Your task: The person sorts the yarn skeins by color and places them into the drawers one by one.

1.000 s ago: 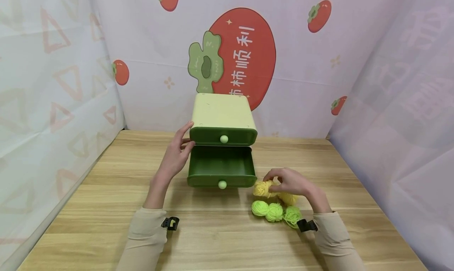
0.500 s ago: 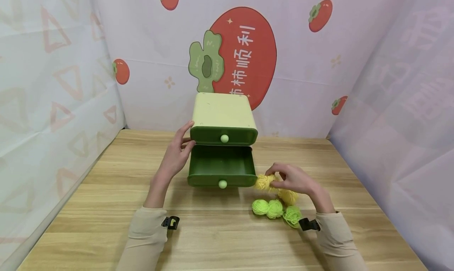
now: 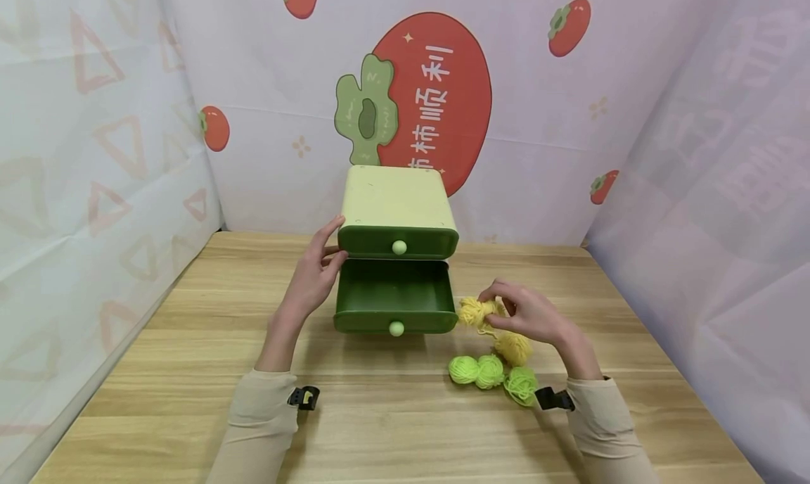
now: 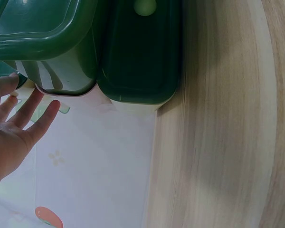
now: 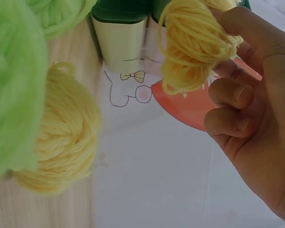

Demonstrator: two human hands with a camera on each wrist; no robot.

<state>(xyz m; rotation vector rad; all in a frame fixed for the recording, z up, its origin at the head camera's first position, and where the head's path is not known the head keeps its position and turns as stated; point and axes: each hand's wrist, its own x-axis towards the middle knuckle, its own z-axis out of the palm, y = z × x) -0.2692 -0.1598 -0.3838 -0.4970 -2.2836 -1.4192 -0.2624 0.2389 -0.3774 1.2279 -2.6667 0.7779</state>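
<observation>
Left of centre in the head view, the left hand [image 3: 311, 278] has its fingers apart, their tips against the left edge of the cream-and-green drawer cabinet [image 3: 399, 199]. Right of centre, the right hand [image 3: 526, 317] pinches a yellow yarn ball [image 3: 472, 312] just beside the right front corner of the pulled-out lower drawer [image 3: 363, 322]; whether ball and corner touch, I cannot tell. Below that hand lie a second yellow ball [image 3: 513, 349] and three lime balls [image 3: 489, 372]. From these, wooden tabletop [image 3: 183, 378] spreads down to the frame's bottom and out to its slanting side edges.
</observation>
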